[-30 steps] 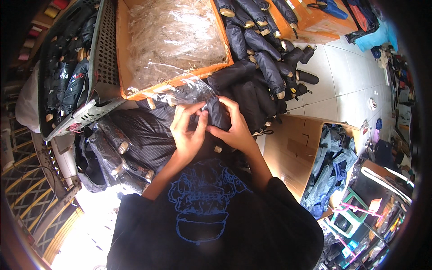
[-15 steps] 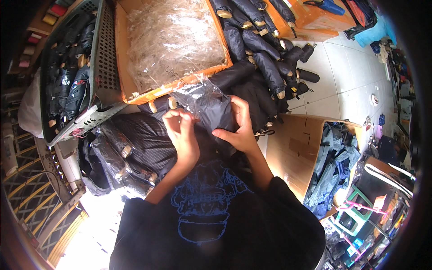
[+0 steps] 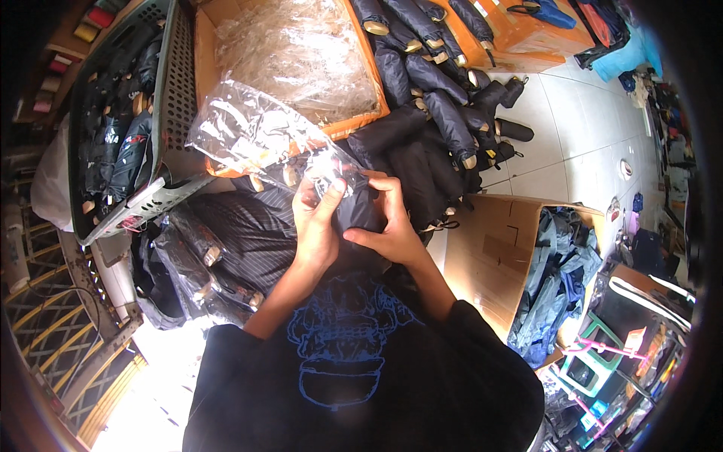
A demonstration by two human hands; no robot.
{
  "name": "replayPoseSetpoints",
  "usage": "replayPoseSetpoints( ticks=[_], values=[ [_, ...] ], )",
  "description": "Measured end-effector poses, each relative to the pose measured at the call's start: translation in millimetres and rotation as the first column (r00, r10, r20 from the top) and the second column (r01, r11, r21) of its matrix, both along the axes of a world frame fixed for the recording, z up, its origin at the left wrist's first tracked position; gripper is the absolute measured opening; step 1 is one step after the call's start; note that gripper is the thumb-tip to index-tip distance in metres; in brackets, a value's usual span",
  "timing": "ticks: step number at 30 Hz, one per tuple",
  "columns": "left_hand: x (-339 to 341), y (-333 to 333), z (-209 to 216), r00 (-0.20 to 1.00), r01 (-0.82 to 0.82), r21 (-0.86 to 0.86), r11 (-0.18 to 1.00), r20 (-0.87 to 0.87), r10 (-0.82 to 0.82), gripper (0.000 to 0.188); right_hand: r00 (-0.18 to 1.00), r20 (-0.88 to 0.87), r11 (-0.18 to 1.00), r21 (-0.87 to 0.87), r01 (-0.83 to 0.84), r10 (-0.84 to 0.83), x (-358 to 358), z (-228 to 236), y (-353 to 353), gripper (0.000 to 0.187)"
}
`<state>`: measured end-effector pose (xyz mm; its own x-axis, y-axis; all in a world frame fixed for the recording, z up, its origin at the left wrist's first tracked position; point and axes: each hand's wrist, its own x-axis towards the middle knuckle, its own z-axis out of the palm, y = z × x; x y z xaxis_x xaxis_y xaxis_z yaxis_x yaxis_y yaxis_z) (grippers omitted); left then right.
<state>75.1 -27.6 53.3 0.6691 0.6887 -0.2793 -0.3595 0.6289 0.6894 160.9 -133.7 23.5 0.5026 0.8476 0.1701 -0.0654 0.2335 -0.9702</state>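
In front of my chest my right hand [image 3: 393,226] is closed around a dark folded umbrella [image 3: 357,212]. My left hand [image 3: 316,224] is closed beside it, thumb and fingers pinching a clear plastic bag [image 3: 239,129] at the umbrella's far end. The long part of the bag stretches out to the upper left, over the near edge of an orange-edged carton [image 3: 290,142]. How far the umbrella sits inside the bag is hard to tell. Bagged umbrellas [image 3: 199,260] lie on dark striped cloth [image 3: 245,230] to the left of my hands.
Many clear bags [image 3: 297,56] fill the carton. Black sleeved umbrellas [image 3: 444,120] are heaped to its right. A grey perforated crate [image 3: 175,113] of umbrellas stands at the left. At the right is an open cardboard box [image 3: 489,264] with blue-grey fabric [image 3: 553,282].
The clear bag has swung out to the left and now lies stretched across the carton's edge. My left hand has moved right, against the umbrella; the umbrella has come slightly nearer me.
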Motion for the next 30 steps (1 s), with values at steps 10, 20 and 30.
replayPoseSetpoints(
  ticks=[10,20,30],
  values=[
    [-23.3,-10.6,-16.8,0.979,0.191,0.059,0.980,-0.082,-0.186,0.033,0.996,-0.079,0.989,-0.148,0.019,-0.031,-3.2,15.5,-1.0,0.099],
    [-15.7,-8.7,-17.2,0.982,-0.121,0.021,0.992,-0.144,0.122,0.028,0.974,0.119,0.808,-0.582,-0.090,0.194,-5.2,9.9,-10.3,0.076],
    [-42.1,-16.8,-22.7,0.927,0.173,0.201,0.964,-0.363,-0.091,0.047,0.988,-0.150,0.887,-0.453,-0.085,0.018,-17.5,15.4,-7.4,0.067]
  ],
)
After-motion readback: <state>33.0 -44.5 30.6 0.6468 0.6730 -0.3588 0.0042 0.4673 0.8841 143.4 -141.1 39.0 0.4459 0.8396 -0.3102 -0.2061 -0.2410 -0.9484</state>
